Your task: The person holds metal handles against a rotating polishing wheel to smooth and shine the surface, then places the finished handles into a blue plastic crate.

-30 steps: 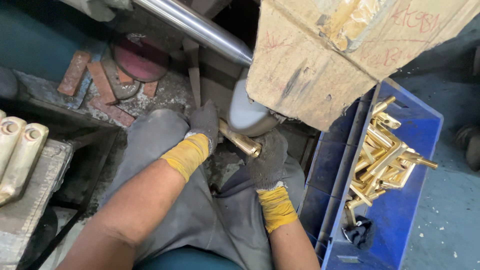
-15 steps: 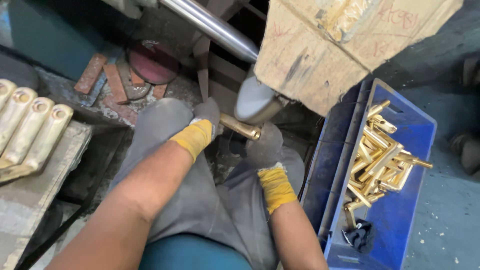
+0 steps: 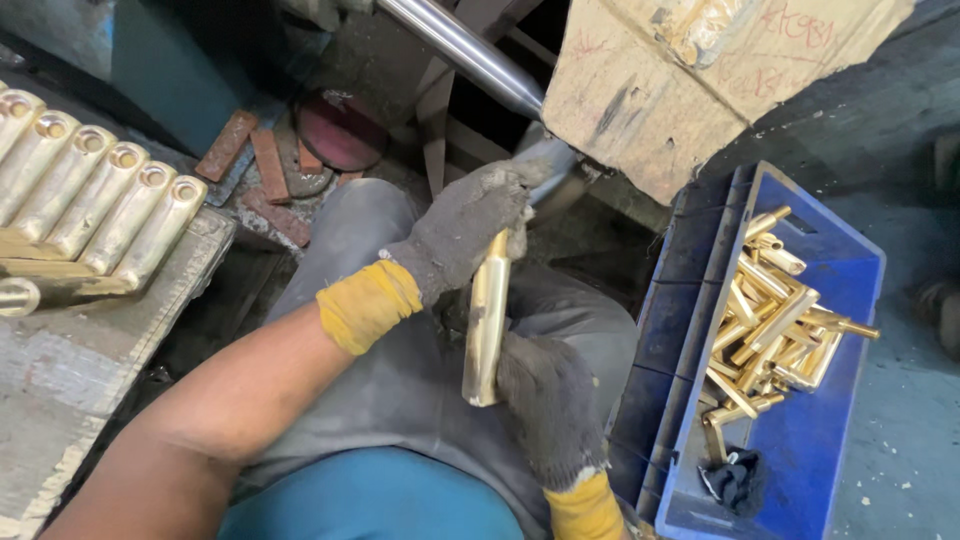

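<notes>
Both hands gloved in grey knit with yellow cuffs, working over the lap. The brass tube (image 3: 487, 318) stands nearly upright between them, at centre frame.

Left hand (image 3: 462, 228): closed around the tube's upper end, fingers curled over the top. Right hand (image 3: 548, 400): closed on the tube's lower end, gripping from 5 o'clock. Tube is clear of the polished steel shaft (image 3: 462, 48) at 12 o'clock and touches nothing else.

Surroundings: blue crate (image 3: 800, 440) at 3 o'clock holds a loose heap of brass parts (image 3: 775, 320). At 9 to 10 o'clock, a row of larger brass tubes (image 3: 95, 195) lies side by side on the bench (image 3: 60, 370). Torn cardboard (image 3: 690, 80) overhangs at 1 o'clock.

Judgement: step in hand looks like a turn-and-inspect of a single piece held in a two-hand grip. Any next move calls for one hand to let go first while the other keeps firm hold, as the smooth tube could slip through the gloves.
</notes>
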